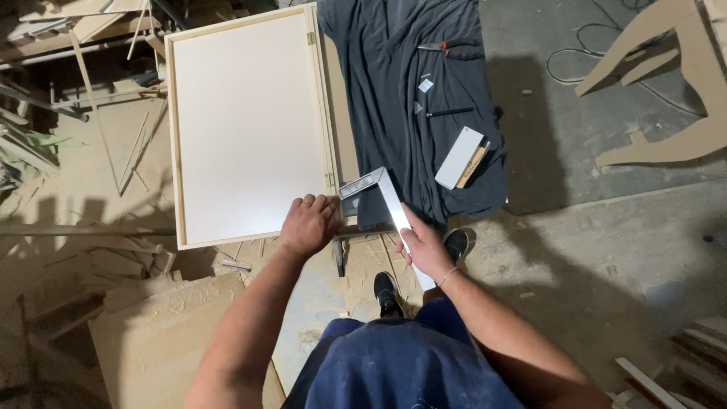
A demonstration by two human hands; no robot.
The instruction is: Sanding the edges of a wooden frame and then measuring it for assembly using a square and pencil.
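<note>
The left hand (pixel 309 224) grips the near right corner of the white framed panel (pixel 246 125) on the worktop, fingers curled over its edge, while at three o'clock the right hand (pixel 424 246) holds the metal square (pixel 382 193) against that corner, beside the dark cloth (pixel 394 91).

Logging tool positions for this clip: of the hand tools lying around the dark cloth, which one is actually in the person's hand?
The metal framing square, gripped by the right hand near the white panel's corner. The red-handled pliers and the black pen-like tool lie untouched on the cloth.
</note>
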